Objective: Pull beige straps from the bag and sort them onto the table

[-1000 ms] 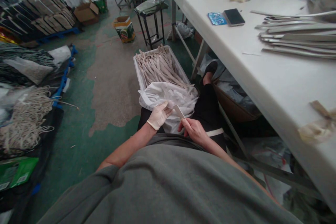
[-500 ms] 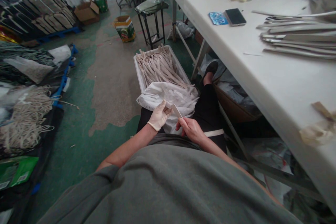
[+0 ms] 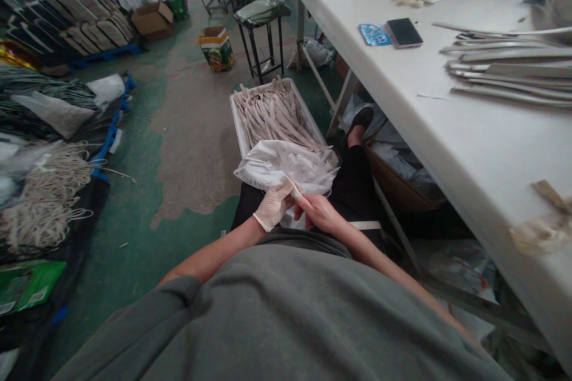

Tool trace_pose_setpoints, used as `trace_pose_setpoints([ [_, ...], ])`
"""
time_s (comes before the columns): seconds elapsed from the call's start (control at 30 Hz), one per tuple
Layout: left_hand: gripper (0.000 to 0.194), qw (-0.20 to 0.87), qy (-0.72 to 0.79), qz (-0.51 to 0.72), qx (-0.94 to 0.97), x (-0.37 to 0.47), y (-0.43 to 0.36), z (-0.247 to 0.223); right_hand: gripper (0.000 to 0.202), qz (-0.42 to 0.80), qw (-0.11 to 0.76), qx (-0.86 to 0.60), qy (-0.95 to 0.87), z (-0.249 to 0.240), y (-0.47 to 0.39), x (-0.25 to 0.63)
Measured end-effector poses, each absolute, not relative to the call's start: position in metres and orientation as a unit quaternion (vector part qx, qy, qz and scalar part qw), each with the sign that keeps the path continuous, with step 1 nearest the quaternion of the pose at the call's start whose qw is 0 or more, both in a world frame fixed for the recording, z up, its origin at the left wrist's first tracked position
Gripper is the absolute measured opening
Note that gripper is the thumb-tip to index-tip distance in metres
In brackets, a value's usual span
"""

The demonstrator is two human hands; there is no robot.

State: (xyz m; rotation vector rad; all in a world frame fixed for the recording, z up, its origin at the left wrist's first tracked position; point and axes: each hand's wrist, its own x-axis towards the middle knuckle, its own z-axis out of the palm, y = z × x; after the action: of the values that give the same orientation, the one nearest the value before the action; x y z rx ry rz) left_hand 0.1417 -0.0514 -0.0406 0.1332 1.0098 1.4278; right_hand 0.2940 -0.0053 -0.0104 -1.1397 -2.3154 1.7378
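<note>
My left hand (image 3: 273,205), in a thin whitish glove, is closed over my lap, its fingertips pinching a narrow pale strap (image 3: 293,184). My bare right hand (image 3: 318,212) meets it from the right, fingers closed on the same strap. A pale band (image 3: 364,225), perhaps the same strap, lies across my right thigh beyond the wrist. Under and ahead of both hands a white plastic bag (image 3: 263,164) rests on my lap, with small pale pieces showing through it. Just past the bag, a white crate (image 3: 239,125) holds many beige straps (image 3: 272,110).
To my right runs a long white table (image 3: 469,149) with a phone (image 3: 404,33), a blue packet (image 3: 374,35) and a bundle of grey-beige strips (image 3: 504,68). A black stool (image 3: 259,41) stands ahead. Corded bundles (image 3: 49,190) lie on the left.
My hands have come together, and the strap's flat end, which stuck up from my right hand, is now between the fingers of both. The view has shifted slightly.
</note>
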Motion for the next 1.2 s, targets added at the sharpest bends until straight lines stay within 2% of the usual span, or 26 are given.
trace_pose_setpoints([
  [0.1,0.031,0.607,0.449,0.655,0.027,0.128,-0.051,-0.036,0.031,0.476,0.028,-0.359,-0.802,0.004,-0.001,0.300],
  [0.23,0.022,0.573,0.447,0.687,-0.030,0.118,-0.054,-0.026,0.050,0.471,0.063,-0.355,-0.805,0.018,0.004,0.307],
  [0.37,0.030,0.603,0.403,0.688,0.012,0.131,-0.057,-0.025,0.055,0.461,0.060,-0.339,-0.818,0.023,0.010,0.289],
  [0.47,0.030,0.588,0.403,0.701,-0.008,0.128,-0.057,-0.025,0.059,0.448,0.087,-0.329,-0.826,0.031,0.012,0.285],
  [0.6,0.025,0.569,0.400,0.717,-0.044,0.118,-0.063,-0.022,0.055,0.429,0.118,-0.335,-0.830,0.042,0.017,0.287],
  [0.77,0.039,0.599,0.349,0.720,-0.006,0.124,-0.069,-0.018,0.058,0.437,0.105,-0.323,-0.833,0.040,0.016,0.268],
  [0.87,0.030,0.570,0.367,0.734,-0.040,0.112,-0.070,-0.013,0.066,0.477,0.120,-0.325,-0.808,0.043,0.018,0.271],
  [0.93,0.025,0.556,0.377,0.739,-0.056,0.106,-0.072,-0.010,0.064,0.469,0.121,-0.332,-0.809,0.046,0.019,0.273],
  [1.07,0.032,0.572,0.354,0.740,-0.031,0.114,-0.074,-0.011,0.056,0.432,0.126,-0.323,-0.833,0.043,0.018,0.259],
  [1.2,0.028,0.544,0.363,0.756,-0.032,0.105,-0.074,-0.012,0.064,0.453,0.114,-0.309,-0.829,0.041,0.020,0.256],
])
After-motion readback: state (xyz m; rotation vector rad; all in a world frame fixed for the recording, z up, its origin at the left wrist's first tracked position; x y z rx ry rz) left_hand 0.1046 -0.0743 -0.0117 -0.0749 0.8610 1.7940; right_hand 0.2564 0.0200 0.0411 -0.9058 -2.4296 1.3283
